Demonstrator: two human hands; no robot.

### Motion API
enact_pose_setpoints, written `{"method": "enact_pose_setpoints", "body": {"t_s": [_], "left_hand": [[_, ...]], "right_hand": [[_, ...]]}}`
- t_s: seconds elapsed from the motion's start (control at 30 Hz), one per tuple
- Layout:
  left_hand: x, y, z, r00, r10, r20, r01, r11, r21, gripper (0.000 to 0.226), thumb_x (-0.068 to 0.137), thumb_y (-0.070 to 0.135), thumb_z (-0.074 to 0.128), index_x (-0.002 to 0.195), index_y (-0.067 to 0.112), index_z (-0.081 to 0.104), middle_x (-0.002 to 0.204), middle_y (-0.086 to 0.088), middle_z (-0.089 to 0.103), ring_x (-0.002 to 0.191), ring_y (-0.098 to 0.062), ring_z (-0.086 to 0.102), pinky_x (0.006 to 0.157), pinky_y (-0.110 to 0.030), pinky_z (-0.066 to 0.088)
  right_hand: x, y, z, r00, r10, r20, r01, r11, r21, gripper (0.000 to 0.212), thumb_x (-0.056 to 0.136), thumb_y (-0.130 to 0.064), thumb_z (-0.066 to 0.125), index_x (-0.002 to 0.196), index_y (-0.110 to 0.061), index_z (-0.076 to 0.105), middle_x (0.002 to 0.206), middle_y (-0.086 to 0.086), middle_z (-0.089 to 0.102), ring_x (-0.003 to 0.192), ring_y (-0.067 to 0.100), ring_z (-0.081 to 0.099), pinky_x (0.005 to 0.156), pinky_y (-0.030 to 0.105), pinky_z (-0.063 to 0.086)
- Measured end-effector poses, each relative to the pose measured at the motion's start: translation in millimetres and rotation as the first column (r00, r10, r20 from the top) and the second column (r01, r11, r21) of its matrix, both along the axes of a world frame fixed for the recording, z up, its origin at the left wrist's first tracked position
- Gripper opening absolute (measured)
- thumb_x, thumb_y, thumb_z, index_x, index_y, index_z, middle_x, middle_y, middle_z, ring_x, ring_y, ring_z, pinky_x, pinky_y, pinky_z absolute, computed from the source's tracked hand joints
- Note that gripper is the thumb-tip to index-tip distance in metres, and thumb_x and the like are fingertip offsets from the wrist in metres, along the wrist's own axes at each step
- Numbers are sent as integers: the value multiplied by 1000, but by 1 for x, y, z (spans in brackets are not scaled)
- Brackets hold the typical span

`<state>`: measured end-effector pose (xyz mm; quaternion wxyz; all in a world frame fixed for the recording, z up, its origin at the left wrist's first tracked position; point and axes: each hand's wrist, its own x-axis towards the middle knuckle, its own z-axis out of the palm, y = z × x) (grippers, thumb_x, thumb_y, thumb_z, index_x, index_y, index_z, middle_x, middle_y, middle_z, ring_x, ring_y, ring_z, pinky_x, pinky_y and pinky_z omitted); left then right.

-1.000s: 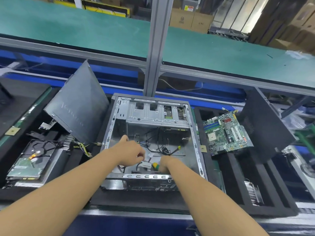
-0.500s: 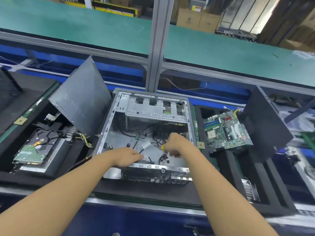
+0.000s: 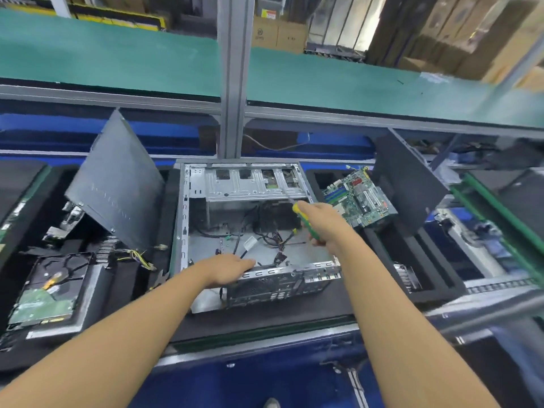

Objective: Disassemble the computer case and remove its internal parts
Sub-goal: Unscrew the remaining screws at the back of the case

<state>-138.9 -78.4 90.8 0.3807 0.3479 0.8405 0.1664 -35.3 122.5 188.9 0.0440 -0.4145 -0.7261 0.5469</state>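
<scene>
Right hand (image 3: 325,226) grips yellow-green screwdriver (image 3: 300,214), above far-right of case interior. Left hand (image 3: 231,270) flat, fingers straight, on near rim of computer case (image 3: 253,188), mid counter (image 3: 265,320). Motherboard (image 3: 359,198) right, hard drive (image 3: 53,287) near left.

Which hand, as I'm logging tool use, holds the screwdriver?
The right hand: it grips the screwdriver; the left hand rests on the case.

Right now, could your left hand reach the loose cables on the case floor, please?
Probably yes: the left hand rests on the case rim, and the cables lie uncovered beyond it.
</scene>
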Motion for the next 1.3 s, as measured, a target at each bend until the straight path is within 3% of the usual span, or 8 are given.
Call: {"method": "enact_pose_setpoints", "body": {"t_s": [0.17, 0.3, 0.4, 0.53, 0.67, 0.9, 1.1, 1.3], "left_hand": [[1, -5, -3, 998, -65, 27, 60, 983, 175, 45, 99, 52, 39, 70, 18, 45, 67, 1, 47, 65, -18, 45, 71, -34, 42], [4, -5, -4, 991, -115, -62, 129, 941, 313, 38, 99, 47, 42, 69, 25, 50, 63, 7, 50, 62, -16, 47, 65, -31, 40], [7, -5, -4, 952, -242, -186, 282, 930, 236, 37, 93, 69, 44, 112, 43, 61, 99, 16, 65, 90, -13, 61, 81, -33, 50], [8, -5, -4, 839, -378, -391, 459, 878, 137, 64, 93, 51, 56, 148, 53, 24, 136, 9, 59, 101, -18, 56, 77, -33, 49], [10, -6, -3, 799, -405, -445, 498, 861, 109, 71, 99, 38, 54, 150, 60, 9, 127, 2, 64, 81, -13, 48, 67, -31, 45], [16, 5, -1, 858, -387, -337, 440, 893, 97, 75, 94, 25, 57, 152, 47, 16, 69, -1, 53, 62, -16, 52, 53, -31, 38], [14, 10, -7, 871, -332, -361, 383, 921, 76, 64, 91, 34, 65, 149, 35, 38, 128, -2, 64, 91, -19, 57, 71, -28, 40], [23, -1, -6, 743, -312, -592, 417, 908, 46, 67, 93, 67, 46, 145, 66, 5, 89, 4, 67, 74, -15, 61, 55, -30, 40]], "right_hand": [[29, -33, 2, 917, -247, -313, 211, 966, -146, 18, 103, -21, 53, 118, -12, 54, 88, 6, 58, 54, 16, 54, 44, 26, 46], [66, -64, -13, 883, -307, -356, 241, 945, -219, 19, 97, -4, 53, 114, -10, 49, 80, 7, 63, 53, 19, 60, 46, 30, 51], [88, -81, -29, 887, -342, -309, 276, 931, -240, 17, 98, -8, 47, 115, -13, 47, 82, 10, 59, 50, 18, 55, 45, 31, 49], [101, -93, -42, 852, -405, -331, 277, 887, -371, 18, 106, -23, 44, 117, -11, 50, 71, 4, 60, 48, 16, 51, 45, 28, 45], [108, -100, -49, 837, -410, -363, 240, 871, -429, 16, 107, -23, 42, 112, -11, 52, 77, 7, 60, 52, 18, 53, 49, 30, 47], [132, -117, -66, 799, -441, -409, 238, 857, -457, 7, 104, -17, 49, 106, -13, 54, 82, 9, 65, 54, 23, 55, 47, 32, 48], [155, -131, -88, 908, -307, -286, 183, 903, -388, 10, 106, -23, 46, 110, -17, 53, 81, 7, 62, 49, 18, 48, 43, 28, 41], [160, -132, -99, 961, -165, -224, 84, 940, -332, 23, 107, -27, 38, 123, -29, 55, 75, 4, 55, 48, 16, 47, 46, 28, 44]]}}
